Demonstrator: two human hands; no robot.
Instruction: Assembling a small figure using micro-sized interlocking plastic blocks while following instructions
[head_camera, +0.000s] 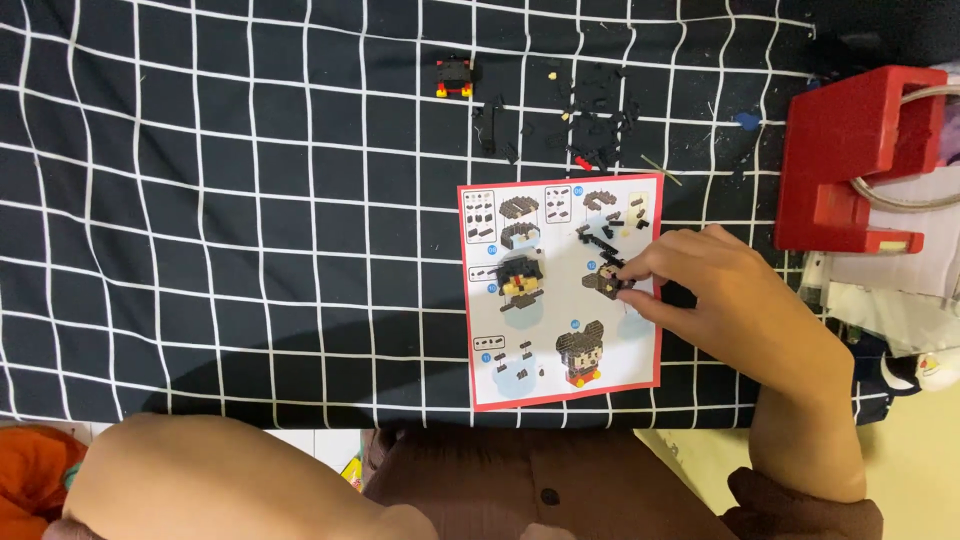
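Note:
My right hand rests on the right side of a red-bordered instruction sheet and pinches a small black brick assembly between thumb and fingers. Several loose black bricks lie on the sheet just above the fingers. A pile of small black bricks with a few yellow and red ones is scattered above the sheet. A small black, red and yellow built piece stands apart at the top. My left hand is out of sight; only the left forearm shows at the bottom.
The table carries a black cloth with a white grid. A red block-shaped object stands at the right edge beside papers and a cable. Something orange lies at the bottom left.

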